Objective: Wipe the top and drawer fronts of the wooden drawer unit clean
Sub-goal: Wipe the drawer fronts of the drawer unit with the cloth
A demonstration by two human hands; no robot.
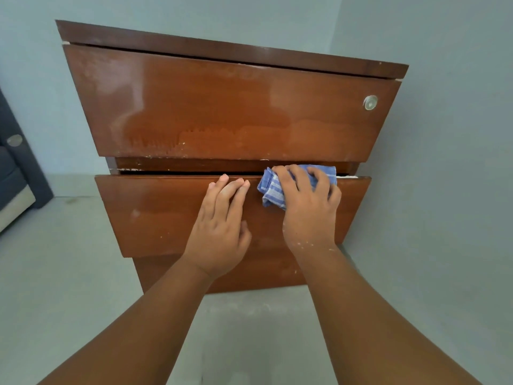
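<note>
We face the drawer unit [222, 107] from low down, its dark top edge [230, 48] high in view against a pale wall [194, 12]. The top drawer [227, 107] carries a round lock [370, 102] near its right end and pale smears across its glossy front. Below it the middle drawer [155, 215] stands out a little, with a dark gap above its upper edge.

Our left hand [222, 232] lies flat on the middle drawer front, fingers straight and together, the tips reaching the drawer's upper edge; it holds nothing. Just to its right, our right hand [308, 207] presses a bunched blue-and-white striped cloth [270, 190] against the top right part of the same drawer, fingers curled over the cloth and gripping it. The cloth reaches up over the drawer's upper edge into the gap.

A lower drawer [261, 270] shows beneath, partly hidden by our arms. The unit stands on a grey floor [69, 273]; dark furniture [16, 168] sits at the far left.
</note>
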